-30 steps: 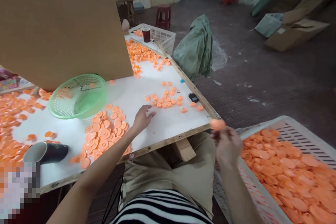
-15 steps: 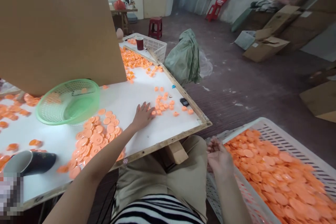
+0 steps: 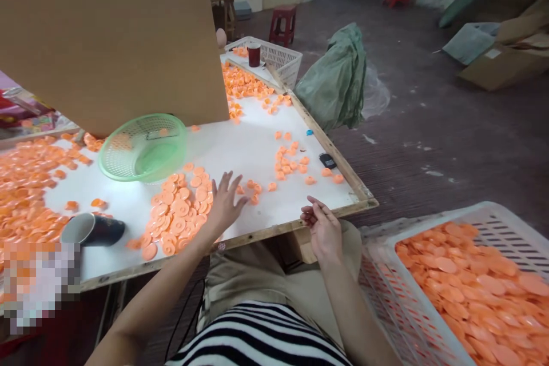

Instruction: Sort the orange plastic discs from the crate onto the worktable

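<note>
My left hand (image 3: 225, 206), fingers spread, is over the white tabletop (image 3: 253, 217) between two groups of orange plastic pieces. Beside it on the left lies a pile of flat round orange discs (image 3: 178, 214). To its right are several small orange cup-shaped caps (image 3: 254, 187), a few of them close to the fingertips. Palm up, my right hand (image 3: 323, 231) is at the table's front edge, its index finger stretched out and the other fingers loosely bent. Nothing shows in either hand. More small caps (image 3: 285, 163) lie farther right on the table.
A green mesh basket (image 3: 143, 148) and a dark cup on its side (image 3: 98, 230) are on the left. A brown cardboard panel (image 3: 128, 40) stands behind. A white crate (image 3: 493, 211) full of orange discs is at right. A black key fob (image 3: 327, 160) lies near the wooden rim (image 3: 334, 157).
My left hand has moved left, and a few small caps now lie apart from their group, closer to the discs. My right hand has risen from beside the crate to the table edge.
</note>
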Motion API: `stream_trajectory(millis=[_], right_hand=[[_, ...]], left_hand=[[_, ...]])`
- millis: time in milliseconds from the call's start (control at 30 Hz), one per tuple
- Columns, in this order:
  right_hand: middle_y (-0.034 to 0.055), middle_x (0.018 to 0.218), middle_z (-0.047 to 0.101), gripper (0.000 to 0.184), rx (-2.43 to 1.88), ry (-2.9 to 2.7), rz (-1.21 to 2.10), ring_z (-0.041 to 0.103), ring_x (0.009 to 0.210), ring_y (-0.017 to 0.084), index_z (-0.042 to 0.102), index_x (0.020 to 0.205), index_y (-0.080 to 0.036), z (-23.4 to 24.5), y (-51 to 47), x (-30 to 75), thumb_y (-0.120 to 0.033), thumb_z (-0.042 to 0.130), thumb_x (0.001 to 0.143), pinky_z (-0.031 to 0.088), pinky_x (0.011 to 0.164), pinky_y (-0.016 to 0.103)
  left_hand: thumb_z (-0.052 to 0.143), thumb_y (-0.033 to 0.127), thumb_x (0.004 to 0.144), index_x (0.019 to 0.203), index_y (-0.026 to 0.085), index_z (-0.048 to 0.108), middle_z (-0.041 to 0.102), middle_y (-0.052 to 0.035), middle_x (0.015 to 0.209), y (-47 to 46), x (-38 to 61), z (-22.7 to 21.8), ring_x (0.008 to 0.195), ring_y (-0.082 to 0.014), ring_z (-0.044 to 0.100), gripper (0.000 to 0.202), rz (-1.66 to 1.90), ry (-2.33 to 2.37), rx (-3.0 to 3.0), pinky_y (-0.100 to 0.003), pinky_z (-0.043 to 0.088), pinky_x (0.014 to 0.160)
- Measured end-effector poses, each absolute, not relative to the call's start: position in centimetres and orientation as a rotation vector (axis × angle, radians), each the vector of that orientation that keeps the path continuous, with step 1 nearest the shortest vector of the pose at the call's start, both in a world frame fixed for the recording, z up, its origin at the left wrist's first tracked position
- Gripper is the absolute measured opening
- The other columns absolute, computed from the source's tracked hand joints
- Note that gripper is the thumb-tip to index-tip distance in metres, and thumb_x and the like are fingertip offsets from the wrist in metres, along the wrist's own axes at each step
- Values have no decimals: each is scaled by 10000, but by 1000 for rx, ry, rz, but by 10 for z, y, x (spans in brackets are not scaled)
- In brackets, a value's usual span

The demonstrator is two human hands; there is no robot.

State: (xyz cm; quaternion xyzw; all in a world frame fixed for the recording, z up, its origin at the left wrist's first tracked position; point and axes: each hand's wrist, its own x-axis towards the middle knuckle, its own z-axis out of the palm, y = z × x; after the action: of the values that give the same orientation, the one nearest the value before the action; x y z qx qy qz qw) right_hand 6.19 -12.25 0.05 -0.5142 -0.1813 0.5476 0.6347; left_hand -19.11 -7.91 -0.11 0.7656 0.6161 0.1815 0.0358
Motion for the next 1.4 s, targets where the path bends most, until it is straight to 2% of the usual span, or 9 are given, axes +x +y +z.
stream_trajectory(millis=[100,200,467,633,833,1033,1167,1267,1400], right_hand=[[15,720,661,427,-1239,-483,1241,566,578,103,673,999,-153,-3,-125,58,-425,757,679,417,532,214],[20,714,655,416,-1292,-565,1223,556,570,107,660,988,-152,-6,-124,51,-452,723,706,409,523,217],[34,766,653,353,-1297,-890,1375,545,611,117,647,985,-165,-3,-115,16,-470,632,808,399,519,218],[34,775,651,356,-1299,-961,1385,552,623,122,642,980,-166,-6,-115,12,-484,614,821,409,516,222],[42,767,652,364,-1354,-1033,1353,558,606,131,639,977,-168,-5,-112,11,-494,575,831,396,482,220],[33,816,676,296,-1485,-1405,1249,582,607,137,653,1068,-196,-14,-93,-2,-339,506,855,466,583,254],[20,833,689,319,-1486,-1669,1176,628,706,160,663,1129,-236,-24,-89,-11,-243,509,850,485,695,277],[25,860,698,319,-1432,-1670,1201,643,746,163,665,1133,-234,-26,-92,-13,-251,481,873,487,713,278],[22,780,684,310,-1428,-1554,1240,605,653,152,673,1096,-212,-23,-93,-13,-338,484,885,486,628,263]], left_hand=[[520,393,917,1269,193,548,531,-168,1325,-93,-229,6,1260,-305,467,406,553,2106,2216,-493,311,1069],[543,347,900,1133,189,608,591,-152,1174,-111,-252,7,1116,-308,532,289,385,2244,2181,-452,387,941],[589,339,860,1051,148,622,618,-154,1092,-98,-251,0,1041,-321,564,272,175,2284,2135,-430,396,863],[629,285,816,950,178,654,677,-82,980,-85,-260,4,934,-254,617,173,397,2144,1954,-372,405,839],[617,302,792,849,200,673,645,-21,741,-86,-257,16,669,-180,580,130,595,2109,1636,-278,387,613],[606,280,772,817,206,670,652,-13,721,-84,-245,19,643,-164,569,108,676,2037,1621,-262,378,584],[603,298,774,795,185,665,673,-22,756,-86,-243,23,699,-159,590,130,853,1948,1555,-255,412,618],[616,353,780,836,156,650,677,-34,756,-92,-238,19,677,-144,598,208,1011,1749,1394,-242,441,611],[656,388,757,845,139,633,652,-24,683,-97,-214,1,586,-120,582,265,986,1503,1252,-223,446,554]])
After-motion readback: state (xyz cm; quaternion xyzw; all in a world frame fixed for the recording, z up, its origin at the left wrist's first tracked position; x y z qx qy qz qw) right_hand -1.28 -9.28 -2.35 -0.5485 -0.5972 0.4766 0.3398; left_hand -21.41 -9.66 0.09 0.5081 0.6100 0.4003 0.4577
